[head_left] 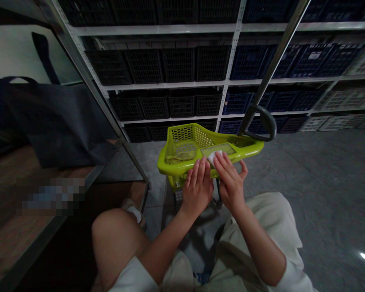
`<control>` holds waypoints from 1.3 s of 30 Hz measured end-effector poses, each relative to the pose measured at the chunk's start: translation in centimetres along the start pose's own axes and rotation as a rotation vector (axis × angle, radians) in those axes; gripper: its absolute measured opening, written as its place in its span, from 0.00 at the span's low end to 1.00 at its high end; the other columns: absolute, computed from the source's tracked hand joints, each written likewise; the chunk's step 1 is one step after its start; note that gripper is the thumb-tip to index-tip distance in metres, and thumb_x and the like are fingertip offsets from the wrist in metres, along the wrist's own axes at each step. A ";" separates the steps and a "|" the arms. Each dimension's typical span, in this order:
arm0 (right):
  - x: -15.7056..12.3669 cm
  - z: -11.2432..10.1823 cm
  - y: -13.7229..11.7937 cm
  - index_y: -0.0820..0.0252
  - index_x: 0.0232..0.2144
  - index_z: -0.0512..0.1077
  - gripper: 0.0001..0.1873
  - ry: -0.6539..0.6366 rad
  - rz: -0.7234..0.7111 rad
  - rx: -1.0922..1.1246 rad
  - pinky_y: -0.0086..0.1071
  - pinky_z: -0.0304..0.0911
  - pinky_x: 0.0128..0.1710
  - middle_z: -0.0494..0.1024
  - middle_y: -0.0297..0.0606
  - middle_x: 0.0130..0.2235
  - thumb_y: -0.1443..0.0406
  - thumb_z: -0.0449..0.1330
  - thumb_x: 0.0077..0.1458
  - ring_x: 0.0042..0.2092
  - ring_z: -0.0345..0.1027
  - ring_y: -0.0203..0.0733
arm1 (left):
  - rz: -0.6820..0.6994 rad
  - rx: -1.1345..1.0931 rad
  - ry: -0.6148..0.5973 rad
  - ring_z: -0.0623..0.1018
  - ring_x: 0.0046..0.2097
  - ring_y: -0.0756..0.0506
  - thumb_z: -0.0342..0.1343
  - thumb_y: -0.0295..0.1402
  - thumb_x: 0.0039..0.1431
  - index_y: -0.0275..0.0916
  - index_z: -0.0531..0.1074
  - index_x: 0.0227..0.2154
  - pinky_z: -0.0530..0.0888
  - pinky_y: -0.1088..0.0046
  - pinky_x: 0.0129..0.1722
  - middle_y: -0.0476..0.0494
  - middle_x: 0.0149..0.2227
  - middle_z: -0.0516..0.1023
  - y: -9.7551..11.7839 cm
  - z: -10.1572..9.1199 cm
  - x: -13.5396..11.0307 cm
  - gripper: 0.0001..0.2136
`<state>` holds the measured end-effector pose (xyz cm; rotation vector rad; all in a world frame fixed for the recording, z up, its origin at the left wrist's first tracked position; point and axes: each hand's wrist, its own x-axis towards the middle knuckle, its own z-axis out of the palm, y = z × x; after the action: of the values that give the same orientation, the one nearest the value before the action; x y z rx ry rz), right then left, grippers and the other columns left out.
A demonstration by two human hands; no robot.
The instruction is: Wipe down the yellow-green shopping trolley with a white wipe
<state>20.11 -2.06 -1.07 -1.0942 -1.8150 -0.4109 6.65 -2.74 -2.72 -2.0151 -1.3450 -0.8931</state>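
A small lime-green plastic shopping cart (pixel 182 167) stands in front of my knees. It has a perforated basket and a smooth, thick rim. My right hand (pixel 231 180) presses a folded white tissue or cloth (pixel 213 156) against the near rim, beside a flat pale panel (pixel 223 149). Its fingers lie over the wad, partly hiding it. Close by on the left, my left hand (pixel 198 188) rests with outstretched fingers against the same rim. A dark grey loop handle (pixel 267 121) and a tall metal pole (pixel 278 56) rise at the cart's right end.
Behind the cart, white metal shelving (pixel 167 86) holds rows of black crates (pixel 179 65) and blue crates (pixel 249 61). On the left, a brown tabletop (pixel 6 170) with a metal frame bears a dark fabric bag (pixel 63 125). Grey floor (pixel 331 182) extends to the right.
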 end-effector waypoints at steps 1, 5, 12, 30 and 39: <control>0.0 -0.1 1.1 0.48 0.66 0.58 0.34 0.048 0.056 -0.017 0.52 0.37 0.66 0.68 0.40 0.64 0.73 0.44 0.59 0.66 0.58 0.45 | 0.012 -0.004 -0.003 0.58 0.70 0.43 0.47 0.36 0.67 0.29 0.53 0.67 0.47 0.63 0.70 0.33 0.66 0.64 0.0 -0.1 0.0 0.29; 0.3 -0.2 4.2 0.49 0.64 0.61 0.32 0.211 0.326 -0.082 0.55 0.42 0.64 0.68 0.43 0.63 0.71 0.43 0.60 0.66 0.58 0.47 | 0.034 -0.004 -0.003 0.56 0.70 0.42 0.49 0.37 0.67 0.28 0.53 0.67 0.45 0.62 0.70 0.33 0.66 0.62 0.0 -0.2 0.1 0.30; 0.1 0.2 -2.0 0.53 0.69 0.50 0.36 -0.028 -0.029 0.022 0.47 0.41 0.66 0.65 0.44 0.65 0.73 0.45 0.60 0.68 0.55 0.43 | -0.017 0.026 0.008 0.58 0.70 0.45 0.44 0.32 0.68 0.30 0.54 0.67 0.43 0.64 0.70 0.35 0.66 0.64 0.2 0.4 0.0 0.26; 0.2 -0.5 1.7 0.45 0.66 0.57 0.33 0.021 -0.018 0.031 0.51 0.37 0.67 0.69 0.39 0.63 0.72 0.46 0.62 0.66 0.59 0.44 | 0.007 0.002 -0.015 0.57 0.70 0.43 0.48 0.37 0.67 0.29 0.52 0.67 0.44 0.63 0.70 0.33 0.66 0.63 0.1 -0.1 0.0 0.29; -0.2 0.8 -0.5 0.48 0.69 0.51 0.35 0.083 0.139 0.009 0.50 0.42 0.66 0.64 0.42 0.66 0.72 0.44 0.61 0.68 0.53 0.44 | -0.003 -0.001 -0.012 0.58 0.70 0.43 0.46 0.35 0.68 0.29 0.50 0.68 0.50 0.63 0.69 0.33 0.66 0.63 0.3 0.4 0.0 0.29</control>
<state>19.33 -1.85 -1.52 -1.1725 -1.6555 -0.3594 7.02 -2.55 -3.02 -2.0228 -1.3538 -0.8849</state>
